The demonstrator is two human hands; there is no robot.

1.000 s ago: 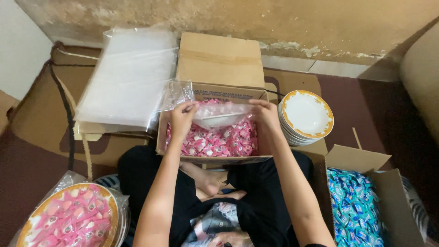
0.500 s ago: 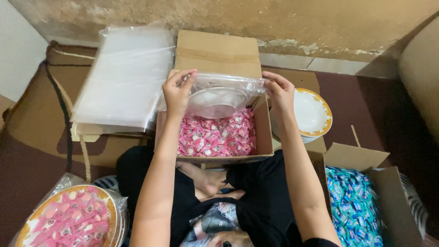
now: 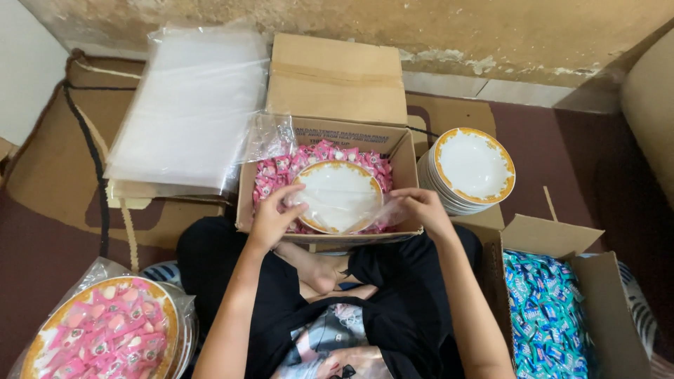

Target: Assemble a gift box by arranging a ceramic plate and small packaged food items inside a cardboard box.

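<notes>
A white plate with a gold rim sits inside a clear plastic bag, flat over the pink wrapped candies in an open cardboard box. My left hand grips the bag at the plate's left edge. My right hand pinches the bag at the plate's right edge. Loose bag plastic trails up and left past the box corner.
A stack of white gold-rimmed plates stands right of the box. A pile of clear bags lies to the left. A bagged plate of pink candies is at lower left. A box of blue-green candies is at lower right.
The bagged plate was held up on edge above the box; now it has come down and lies flat over the candies, both hands lower at its sides.
</notes>
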